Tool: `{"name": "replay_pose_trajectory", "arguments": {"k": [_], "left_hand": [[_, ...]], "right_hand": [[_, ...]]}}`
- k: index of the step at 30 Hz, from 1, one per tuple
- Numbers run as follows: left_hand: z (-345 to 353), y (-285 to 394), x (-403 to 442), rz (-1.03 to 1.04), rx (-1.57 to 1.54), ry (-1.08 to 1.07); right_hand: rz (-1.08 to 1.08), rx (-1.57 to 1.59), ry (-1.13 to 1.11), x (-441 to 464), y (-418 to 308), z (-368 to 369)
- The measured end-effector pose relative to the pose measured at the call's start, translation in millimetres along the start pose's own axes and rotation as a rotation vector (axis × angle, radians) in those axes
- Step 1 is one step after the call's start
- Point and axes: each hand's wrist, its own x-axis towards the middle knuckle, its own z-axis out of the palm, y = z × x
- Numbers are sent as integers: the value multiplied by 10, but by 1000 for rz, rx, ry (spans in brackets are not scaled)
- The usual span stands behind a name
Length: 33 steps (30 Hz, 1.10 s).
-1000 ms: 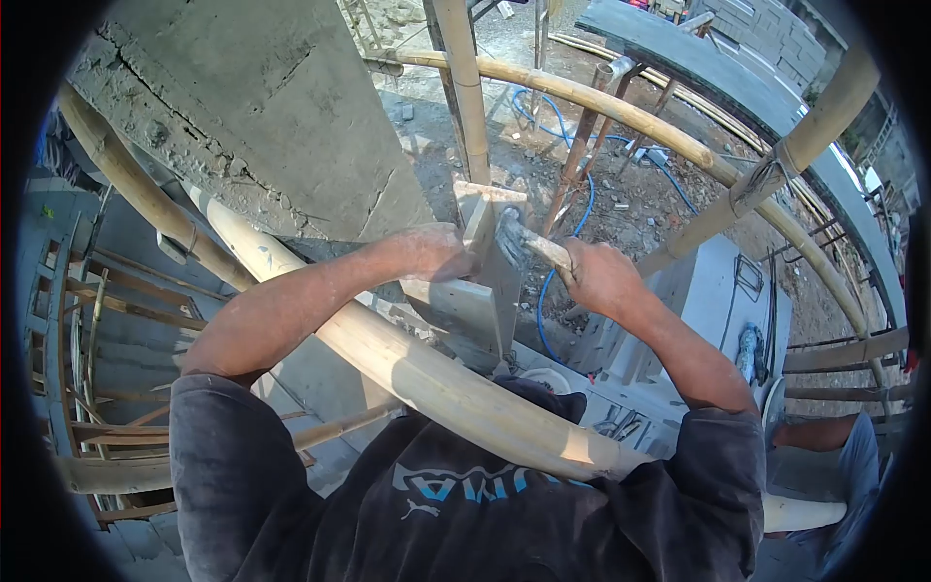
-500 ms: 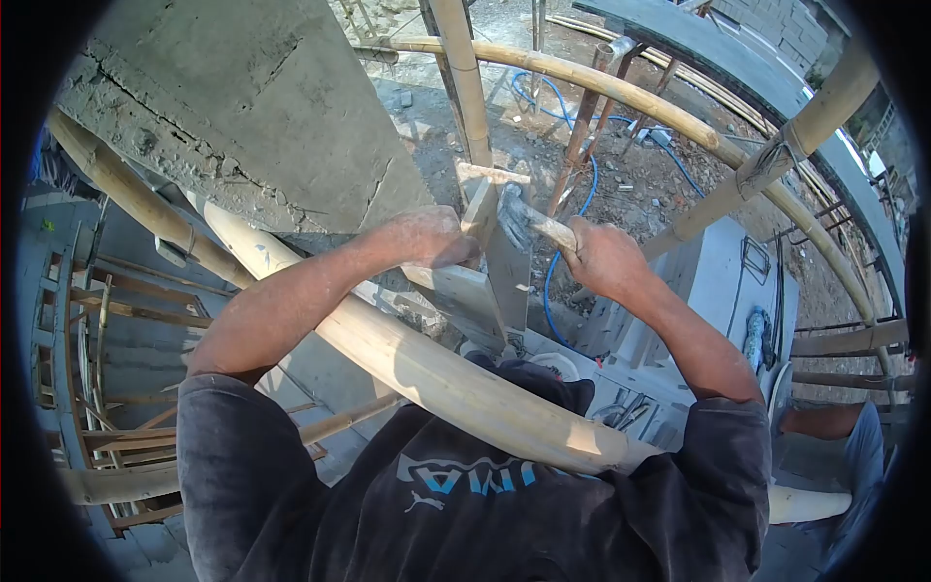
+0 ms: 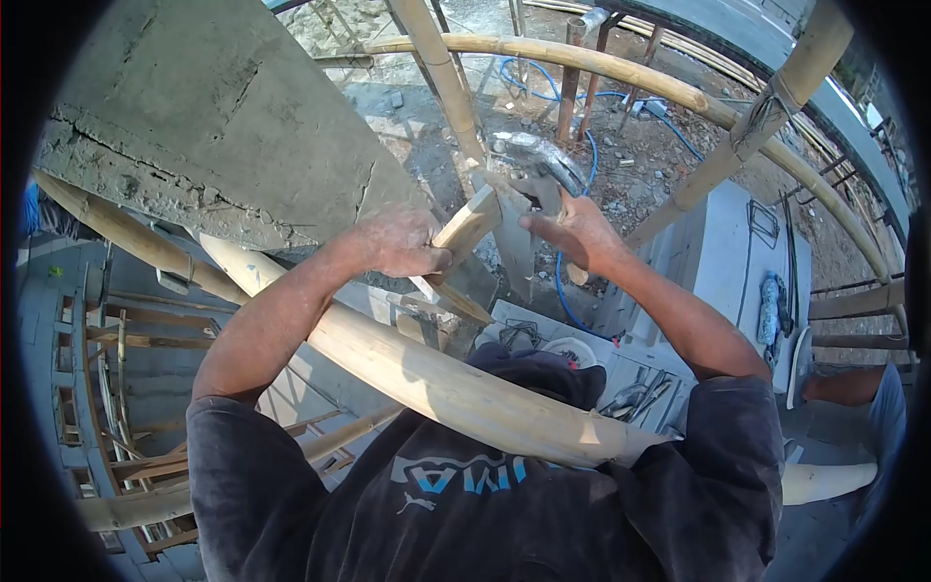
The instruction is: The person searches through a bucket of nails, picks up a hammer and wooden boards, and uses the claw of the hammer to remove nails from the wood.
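Note:
My left hand [image 3: 402, 241] is wrapped round a short wooden board [image 3: 467, 221], which tilts up to the right. My right hand [image 3: 582, 238] grips a hammer [image 3: 543, 153] near its head; the metal head points up and left, and the handle end shows below the fist. The right thumb and fingers are close to the board's upper end, beside a small greyish piece whose kind I cannot make out. Behind, a pale upright plank [image 3: 514, 247] stands between the hands. A rough concrete slab [image 3: 223, 116] lies just beyond my left hand.
A thick bamboo pole [image 3: 417, 373] crosses before my chest under both arms. More bamboo poles [image 3: 582, 60] frame the far side. Below are a blue hose [image 3: 562, 291], a white bucket [image 3: 572, 351] and several tools [image 3: 640, 396]. Another person's leg [image 3: 878, 417] shows at right.
The hammer has turned in my right hand, its head now up and away from the wood. My left hand has shifted slightly left, and its board is tilted more.

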Motion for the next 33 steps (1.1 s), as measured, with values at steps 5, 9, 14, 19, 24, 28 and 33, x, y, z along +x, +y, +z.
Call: {"name": "replay_pose_trajectory", "arguments": {"k": [5, 9, 14, 19, 24, 28, 33], "left_hand": [[3, 98, -13, -65, 89, -73], [35, 312, 27, -116, 80, -84], [322, 76, 186, -58, -17, -47], [320, 188, 179, 64, 89, -28], [249, 321, 69, 19, 179, -86], [187, 358, 84, 18, 265, -132], [268, 378, 146, 105, 356, -107]], "right_hand": [[-70, 79, 129, -143, -239, 225], [35, 47, 8, -222, -359, 247], [4, -107, -155, -231, -303, -61], [28, -450, -184, -264, -764, -478], [-119, -595, -223, -241, -1180, -570], [-289, -369, -48, -313, -1420, -531], [-221, -854, -339, -182, -1163, -575]]}}
